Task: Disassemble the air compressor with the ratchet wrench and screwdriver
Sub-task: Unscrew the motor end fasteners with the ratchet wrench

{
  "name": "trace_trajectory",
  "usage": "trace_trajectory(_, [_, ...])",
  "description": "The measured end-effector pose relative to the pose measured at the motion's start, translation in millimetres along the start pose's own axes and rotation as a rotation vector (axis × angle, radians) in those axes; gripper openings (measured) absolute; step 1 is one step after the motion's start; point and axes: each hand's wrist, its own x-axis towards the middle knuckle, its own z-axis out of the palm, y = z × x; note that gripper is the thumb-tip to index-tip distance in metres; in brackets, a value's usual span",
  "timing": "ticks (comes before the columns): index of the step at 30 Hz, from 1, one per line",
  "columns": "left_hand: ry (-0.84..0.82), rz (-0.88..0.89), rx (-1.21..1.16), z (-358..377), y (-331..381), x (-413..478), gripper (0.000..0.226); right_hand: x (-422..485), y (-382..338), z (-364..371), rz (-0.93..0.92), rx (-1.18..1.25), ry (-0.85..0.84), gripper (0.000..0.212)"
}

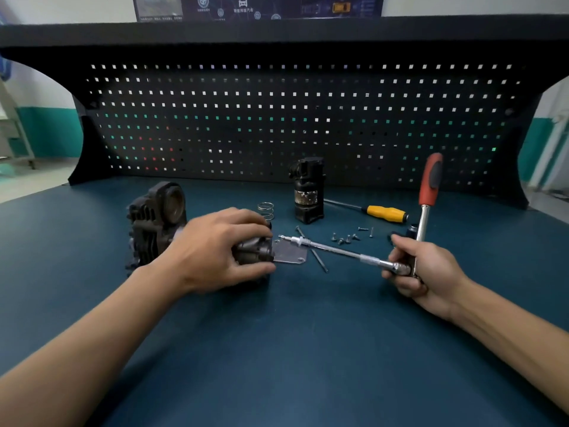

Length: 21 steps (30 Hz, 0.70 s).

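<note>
Grips the air compressor [252, 255] with the left hand [220, 248], mid worktop [277, 349]. Holds the ratchet wrench [424, 217] in the right hand [423, 271]: red handle up, long bar pointing left at it.

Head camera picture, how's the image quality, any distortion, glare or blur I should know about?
Head view: strong wide-angle distortion, so the shelf above the pegboard bows; light is soft and even, with no hard shadows; bright glints sit on the ratchet wrench shaft; the left hand looks slightly smeared at its edges; the wall poster is too soft to read.
</note>
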Motion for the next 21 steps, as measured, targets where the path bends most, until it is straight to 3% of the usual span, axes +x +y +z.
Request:
trace_trajectory(7, [0.03,0.043,0.073,10.5,5.7,-3.4,0.05,-7.7,0.7,6.8,-0.005,-0.109,-0.053,0.044])
trace_trajectory(21, [0.11,-0.081,0.014,16.3,14.0,-3.3,0.043,-5.2,-1.4,4.1,0.055,-0.072,-0.061,0.042])
